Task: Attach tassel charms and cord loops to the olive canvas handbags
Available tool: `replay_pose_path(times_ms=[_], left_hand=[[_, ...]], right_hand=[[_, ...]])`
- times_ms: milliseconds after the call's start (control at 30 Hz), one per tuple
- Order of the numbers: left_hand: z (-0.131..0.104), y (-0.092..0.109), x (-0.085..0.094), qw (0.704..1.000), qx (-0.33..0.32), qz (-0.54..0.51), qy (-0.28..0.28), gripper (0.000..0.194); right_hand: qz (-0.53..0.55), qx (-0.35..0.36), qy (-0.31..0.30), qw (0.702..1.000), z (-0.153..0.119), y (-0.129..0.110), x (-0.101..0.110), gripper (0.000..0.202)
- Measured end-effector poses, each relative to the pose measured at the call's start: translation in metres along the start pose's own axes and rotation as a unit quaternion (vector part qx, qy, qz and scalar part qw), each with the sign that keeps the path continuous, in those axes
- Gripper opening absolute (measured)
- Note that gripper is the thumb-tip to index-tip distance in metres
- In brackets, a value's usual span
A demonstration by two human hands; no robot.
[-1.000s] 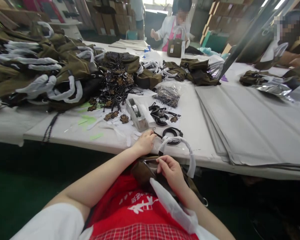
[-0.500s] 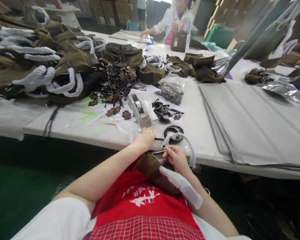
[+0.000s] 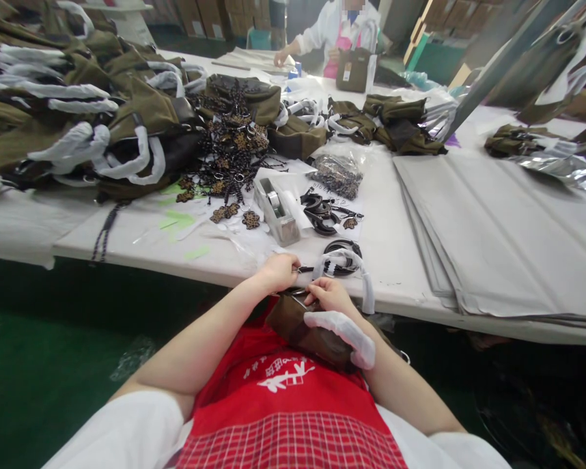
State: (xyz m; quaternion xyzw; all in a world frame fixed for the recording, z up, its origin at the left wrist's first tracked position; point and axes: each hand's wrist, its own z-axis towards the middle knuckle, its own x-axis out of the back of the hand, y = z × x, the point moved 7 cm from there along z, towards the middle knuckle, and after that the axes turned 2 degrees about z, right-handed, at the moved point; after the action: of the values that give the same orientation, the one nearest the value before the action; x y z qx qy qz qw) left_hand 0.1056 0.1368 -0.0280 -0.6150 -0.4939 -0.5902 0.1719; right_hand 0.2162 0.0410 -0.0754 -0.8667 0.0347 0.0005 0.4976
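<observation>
An olive-brown handbag point(image 3: 293, 316) with dark trim lies tilted at the table edge, against my red apron. Its handles are wrapped in white; the near handle point(image 3: 339, 329) lies over my right wrist. My right hand point(image 3: 331, 296) is closed in a pinch on the bag's opening, beside the metal zipper point(image 3: 297, 292). At the far side of the opening, my left hand point(image 3: 279, 272) has curled fingers on the end of a black strap point(image 3: 306, 269). The rest of that strap is coiled point(image 3: 344, 251) on the table behind the far handle.
A clear tape dispenser point(image 3: 278, 215) stands ahead, near black straps point(image 3: 322, 212) and a heap of beaded flower charms point(image 3: 239, 140). Many wrapped-handle bags point(image 3: 146, 111) are piled left. Grey sheets point(image 3: 498, 234) lie right. A person point(image 3: 317, 39) works across the table.
My right hand has moved left along the bag's opening, closer to my left hand. My left fingers have curled in at the strap end. The near handle has shifted left.
</observation>
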Motion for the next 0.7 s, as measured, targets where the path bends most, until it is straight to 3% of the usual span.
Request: replay_pose_path(times_ms=[433,567,700], left_hand=[[-0.006,0.002,0.004,0.996,-0.002,-0.09,-0.023,0.033],[-0.008,0.004,-0.004,0.992,-0.007,-0.116,-0.052,0.024],[-0.006,0.002,-0.013,0.992,0.022,-0.115,-0.052,0.032]], right_hand=[[-0.025,-0.011,-0.002,1.0,0.006,0.0,0.002,0.014],[-0.028,-0.011,0.002,1.0,0.005,-0.003,0.001,0.013],[-0.037,-0.002,0.006,0.999,0.006,-0.004,0.0,0.01]])
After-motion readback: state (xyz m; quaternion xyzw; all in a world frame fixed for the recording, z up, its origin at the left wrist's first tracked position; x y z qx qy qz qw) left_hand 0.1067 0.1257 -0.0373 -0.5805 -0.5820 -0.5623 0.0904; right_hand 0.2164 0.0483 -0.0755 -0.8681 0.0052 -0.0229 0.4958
